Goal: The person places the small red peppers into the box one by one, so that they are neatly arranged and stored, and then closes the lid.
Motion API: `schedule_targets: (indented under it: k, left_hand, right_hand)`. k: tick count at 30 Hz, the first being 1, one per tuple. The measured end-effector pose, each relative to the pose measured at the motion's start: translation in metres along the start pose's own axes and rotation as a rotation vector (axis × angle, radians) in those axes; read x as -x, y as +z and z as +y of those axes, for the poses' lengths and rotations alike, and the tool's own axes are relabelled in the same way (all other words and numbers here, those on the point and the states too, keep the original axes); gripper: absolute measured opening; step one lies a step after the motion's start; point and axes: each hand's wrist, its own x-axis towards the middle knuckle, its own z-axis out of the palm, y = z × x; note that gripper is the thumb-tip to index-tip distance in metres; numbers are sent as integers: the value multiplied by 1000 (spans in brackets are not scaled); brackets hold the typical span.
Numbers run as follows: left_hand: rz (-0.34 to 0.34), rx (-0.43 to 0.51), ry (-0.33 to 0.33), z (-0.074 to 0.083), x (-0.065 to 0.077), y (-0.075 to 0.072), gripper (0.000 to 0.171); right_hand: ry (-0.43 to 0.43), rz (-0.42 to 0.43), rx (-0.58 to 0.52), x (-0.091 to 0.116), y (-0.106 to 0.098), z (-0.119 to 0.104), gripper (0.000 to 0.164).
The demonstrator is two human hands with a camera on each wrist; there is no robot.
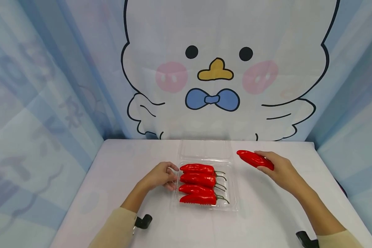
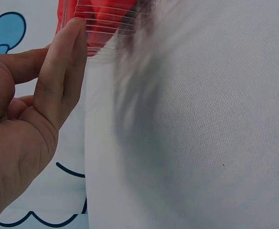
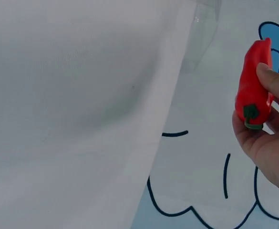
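Observation:
Several red chili peppers [image 1: 197, 179] lie side by side in a clear plastic box [image 1: 233, 203], their green stems pointing right. The box's clear lid [image 1: 205, 150] is folded back behind it. At the box's left wall, my left hand [image 1: 161, 176] touches the side with its fingertips, and its fingers look fairly straight in the left wrist view. To the right of the box and above the table, my right hand [image 1: 283, 172] grips another red chili pepper [image 1: 251, 158] between thumb and fingers. Its short green stem [image 3: 252, 117] shows in the right wrist view.
The white table [image 1: 117, 155] ends at a curtain [image 1: 217, 124] printed with a cartoon bird. More pale blue curtains [image 1: 34, 120] hang along both sides. Black wrist mounts [image 1: 143, 221] sit at the sleeves. A small dark thing [image 1: 341, 187] shows past the table's right edge.

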Motion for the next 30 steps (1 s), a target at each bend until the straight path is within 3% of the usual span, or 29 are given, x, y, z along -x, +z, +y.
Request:
schedule_targets:
  k: [30]
  left_hand:
    - [-19,5,-7,-3,-2,-1,30]
  right_hand:
    - [-201,-153,-2,-24,21,-78,60]
